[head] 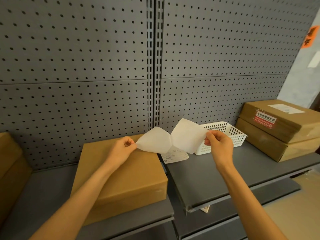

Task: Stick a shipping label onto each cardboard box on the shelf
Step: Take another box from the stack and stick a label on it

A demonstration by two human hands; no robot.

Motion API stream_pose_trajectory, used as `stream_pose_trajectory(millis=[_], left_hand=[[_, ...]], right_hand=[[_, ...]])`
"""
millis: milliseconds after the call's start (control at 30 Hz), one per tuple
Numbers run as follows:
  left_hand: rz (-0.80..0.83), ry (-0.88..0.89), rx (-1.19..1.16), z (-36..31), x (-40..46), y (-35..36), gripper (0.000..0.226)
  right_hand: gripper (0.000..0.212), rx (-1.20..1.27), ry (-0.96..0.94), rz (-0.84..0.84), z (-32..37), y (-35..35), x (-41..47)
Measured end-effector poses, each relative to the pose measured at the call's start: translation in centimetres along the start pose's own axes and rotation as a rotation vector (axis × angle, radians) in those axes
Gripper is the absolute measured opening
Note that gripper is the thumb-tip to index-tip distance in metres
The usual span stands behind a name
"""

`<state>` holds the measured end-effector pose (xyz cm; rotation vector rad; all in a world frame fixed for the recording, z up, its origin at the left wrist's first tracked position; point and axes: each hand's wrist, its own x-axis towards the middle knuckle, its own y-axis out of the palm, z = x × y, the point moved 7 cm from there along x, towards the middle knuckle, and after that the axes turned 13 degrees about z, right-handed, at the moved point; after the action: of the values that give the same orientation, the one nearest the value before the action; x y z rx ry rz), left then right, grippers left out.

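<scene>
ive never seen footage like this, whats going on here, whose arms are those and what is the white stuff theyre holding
There is no machine here: a camera worn on a person's head looks forward and down, so the two bare arms are the wearer's own. The left hand and right hand each pinch one end of a white sheet, seemingly peeling a shipping label from its backing. Below, on a grey metal shelf, sits a plain cardboard box. Beside it lie printed labels and a white plastic basket. At the right, two stacked boxes already carry stickers. Behind is a pegboard wall.
</scene>
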<state>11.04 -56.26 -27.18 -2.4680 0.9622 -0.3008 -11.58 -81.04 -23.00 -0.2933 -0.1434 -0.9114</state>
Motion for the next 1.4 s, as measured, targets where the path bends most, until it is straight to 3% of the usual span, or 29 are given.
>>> stream_pose_trajectory(millis=[900, 1400], left_hand=[[0.016, 0.045, 0.018, -0.6, 0.0, 0.1, 0.019], [0.096, 0.250, 0.065, -10.0, 5.6, 6.3, 0.010]], right_hand=[[0.018, -0.067, 0.044, -0.019, -1.6, -2.0, -1.9], [0.020, -0.207, 0.084, 0.109, -3.0, -5.1, -1.7]])
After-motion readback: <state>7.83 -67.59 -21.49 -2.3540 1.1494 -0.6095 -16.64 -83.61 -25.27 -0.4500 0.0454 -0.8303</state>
